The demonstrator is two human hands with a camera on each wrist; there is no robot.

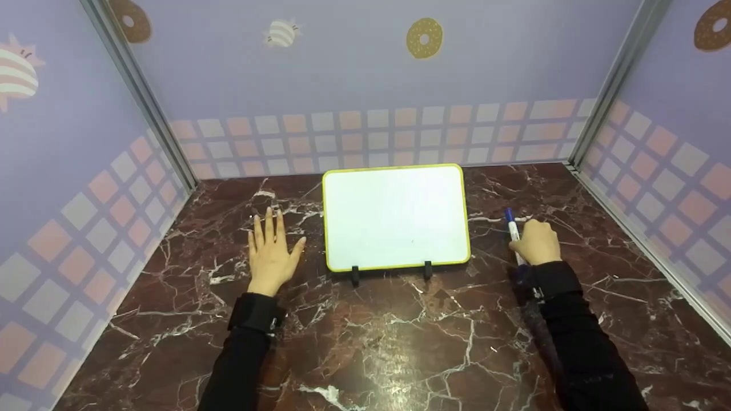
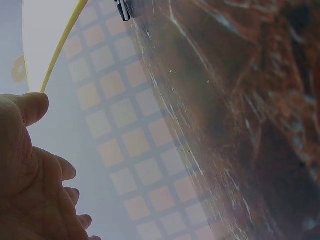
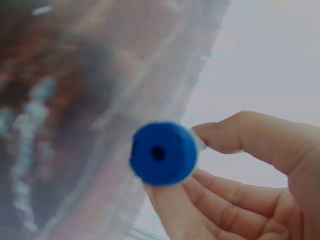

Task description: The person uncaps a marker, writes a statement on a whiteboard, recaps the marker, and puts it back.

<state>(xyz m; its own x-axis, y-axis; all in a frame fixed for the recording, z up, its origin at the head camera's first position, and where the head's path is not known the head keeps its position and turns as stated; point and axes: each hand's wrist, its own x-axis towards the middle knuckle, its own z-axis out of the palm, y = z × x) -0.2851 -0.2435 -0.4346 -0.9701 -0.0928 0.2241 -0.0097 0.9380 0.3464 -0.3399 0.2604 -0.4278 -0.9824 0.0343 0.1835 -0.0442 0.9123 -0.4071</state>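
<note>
and here's the left hand (image 1: 270,256), fingers spread, holding nothing; the right hand (image 1: 538,243) pinches a marker (image 1: 513,230) by its barrel, (neat grip!) apparently leaving the blue cap (image 1: 509,214) free. beside it, black feet (image 1: 355,276) seemingly prop the whiteboard (image 1: 395,217) facing us.

The person wears a long black cloth left sleeve (image 1: 235,365) and a long black cloth right sleeve (image 1: 594,348), which has wrinkles and a faint grey mark (image 1: 591,378). A wide black left wristband (image 1: 253,311) and a wide black right wristband (image 1: 557,279) each show a little shiny bit (image 1: 537,293) on the inner side.
</note>
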